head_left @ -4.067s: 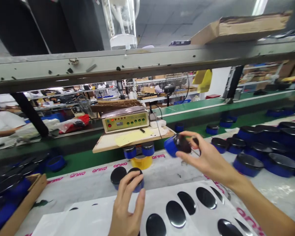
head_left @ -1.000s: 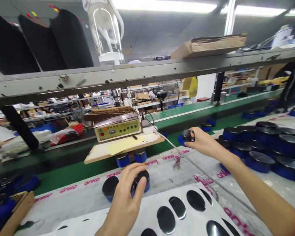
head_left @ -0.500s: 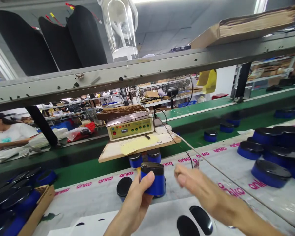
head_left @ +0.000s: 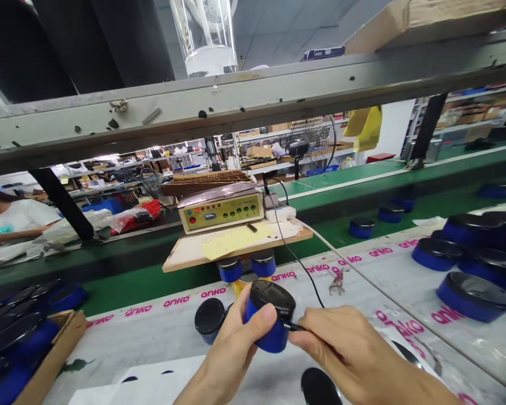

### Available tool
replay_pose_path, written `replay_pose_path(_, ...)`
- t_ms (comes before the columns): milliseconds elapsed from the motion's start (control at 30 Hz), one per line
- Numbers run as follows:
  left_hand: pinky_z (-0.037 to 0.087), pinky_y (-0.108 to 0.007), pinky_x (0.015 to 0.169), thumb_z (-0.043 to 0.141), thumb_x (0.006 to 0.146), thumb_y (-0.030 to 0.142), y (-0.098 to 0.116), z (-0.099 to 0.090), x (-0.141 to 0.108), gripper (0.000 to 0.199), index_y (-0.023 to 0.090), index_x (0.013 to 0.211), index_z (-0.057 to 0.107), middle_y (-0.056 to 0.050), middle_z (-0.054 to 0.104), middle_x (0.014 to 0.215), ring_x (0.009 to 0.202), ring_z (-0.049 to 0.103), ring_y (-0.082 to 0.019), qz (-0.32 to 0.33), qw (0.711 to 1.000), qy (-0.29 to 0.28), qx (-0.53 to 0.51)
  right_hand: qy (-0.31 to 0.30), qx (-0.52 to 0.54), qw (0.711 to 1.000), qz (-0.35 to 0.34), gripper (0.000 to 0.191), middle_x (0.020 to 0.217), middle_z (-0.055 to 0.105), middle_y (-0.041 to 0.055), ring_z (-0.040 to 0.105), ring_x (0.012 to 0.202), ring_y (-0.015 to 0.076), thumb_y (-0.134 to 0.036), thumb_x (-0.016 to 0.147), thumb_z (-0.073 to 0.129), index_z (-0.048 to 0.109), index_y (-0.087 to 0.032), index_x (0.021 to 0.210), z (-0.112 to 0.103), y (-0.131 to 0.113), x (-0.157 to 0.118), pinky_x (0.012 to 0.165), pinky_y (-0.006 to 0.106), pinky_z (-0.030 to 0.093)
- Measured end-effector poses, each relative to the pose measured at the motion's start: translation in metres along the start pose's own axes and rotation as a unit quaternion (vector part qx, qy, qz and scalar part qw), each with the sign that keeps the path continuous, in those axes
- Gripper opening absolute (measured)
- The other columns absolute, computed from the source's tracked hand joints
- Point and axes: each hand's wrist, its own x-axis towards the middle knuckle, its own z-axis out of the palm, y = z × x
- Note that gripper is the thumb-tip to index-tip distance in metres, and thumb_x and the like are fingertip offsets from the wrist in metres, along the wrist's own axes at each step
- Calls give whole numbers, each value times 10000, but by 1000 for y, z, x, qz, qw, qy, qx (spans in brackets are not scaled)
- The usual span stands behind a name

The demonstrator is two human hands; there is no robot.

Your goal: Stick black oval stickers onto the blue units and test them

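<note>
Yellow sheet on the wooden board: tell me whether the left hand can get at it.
Probably not as things stand: the left hand holds a black-topped blue unit, though the yellow sheet lies mostly uncovered.

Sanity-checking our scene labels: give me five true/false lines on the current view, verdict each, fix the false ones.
1. The left hand grips a black-topped blue unit. True.
2. The right hand holds a dark plug-like piece at the side of that unit. True.
3. Each hand holds its own blue unit. False: only the left hand holds one.
4. A red light is lit on the front of the control box. True.
5. The yellow paper lies on top of the control box. False: the yellow paper lies on the wooden board, in front of the box.
</note>
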Motion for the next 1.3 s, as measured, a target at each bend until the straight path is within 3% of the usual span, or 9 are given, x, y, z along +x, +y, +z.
replay_pose_path(333, 413, -287, 859, 568, 779, 620, 1, 4, -3, 546, 237, 1163, 505, -27, 640, 1000, 998, 563, -213, 131, 955, 97, 249, 37, -85, 996, 17, 329, 536, 502, -64, 459, 423, 104, -235, 980, 371, 463, -216, 665, -2, -12, -3, 458, 285, 278)
replay_pose_path(500, 462, -307, 823, 623, 716, 647, 0, 4, -10, 661, 270, 1231, 449, -42, 624, 1113, 1047, 570, -259, 204, 924, 120, 299, 61, -21, 997, 32, 307, 539, 491, -58, 472, 429, 99, -198, 972, 364, 450, -218, 678, 1, -12, -3, 447, 251, 324)
replay_pose_path(600, 449, -342, 937, 685, 750, 497, 2, 2, -11, 637, 340, 1305, 414, -46, 510, 1277, 1144, 531, -261, 335, 827, 120, 435, 7, 95, 990, 100, 173, 699, 580, -39, 552, 560, 94, -172, 960, 376, 485, -221, 834, 2, -6, 1, 522, 198, 412)
replay_pose_path(733, 365, -394, 1076, 649, 827, 250, 5, 10, -17, 636, 306, 1390, 358, -61, 516, 1141, 1225, 448, -237, 525, 600, 118, 592, 6, 145, 986, 86, 157, 794, 582, 0, 584, 685, 130, -142, 949, 350, 462, -229, 882, 7, 3, 5, 629, 221, 470)
replay_pose_path(800, 346, -403, 1100, 620, 822, 83, 4, 16, -23, 624, 359, 1342, 414, -18, 561, 967, 1287, 393, -218, 555, 557, 122, 606, 35, 120, 991, 48, 167, 737, 548, 12, 561, 641, 149, -134, 931, 348, 439, -224, 823, 10, 5, 5, 590, 243, 471)
replay_pose_path(933, 341, -490, 1100, 519, 790, -75, 1, 23, -33, 625, 445, 1133, 581, 24, 521, 692, 1336, 360, -250, 525, 563, 82, 633, 44, 94, 994, 27, 152, 695, 527, 14, 528, 596, 152, -117, 913, 364, 419, -220, 816, 12, 5, 4, 582, 254, 482)
replay_pose_path(1033, 410, -522, 1047, 503, 782, -81, 3, 20, -29, 555, 397, 1031, 637, 22, 430, 635, 1301, 402, -296, 528, 540, 98, 648, 38, 84, 996, 20, 137, 713, 532, 20, 525, 604, 148, -110, 915, 368, 418, -213, 839, 12, 5, 3, 586, 254, 485)
replay_pose_path(1167, 489, -499, 984, 554, 782, -45, 6, 9, -16, 352, 265, 933, 619, -8, 394, 858, 1221, 461, -297, 569, 494, 118, 646, 36, 49, 998, -15, 128, 734, 541, 38, 535, 641, 163, -149, 938, 368, 450, -198, 851, 12, 8, 3, 575, 266, 472)
replay_pose_path(1300, 454, -516, 1021, 557, 768, -29, 7, 1, -9, 238, 198, 833, 588, -33, 334, 1030, 1114, 498, -243, 592, 508, 91, 619, 61, 49, 995, -54, 156, 681, 526, 16, 494, 592, 149, -232, 973, 388, 488, -194, 860, 8, 13, 5, 519, 253, 412)
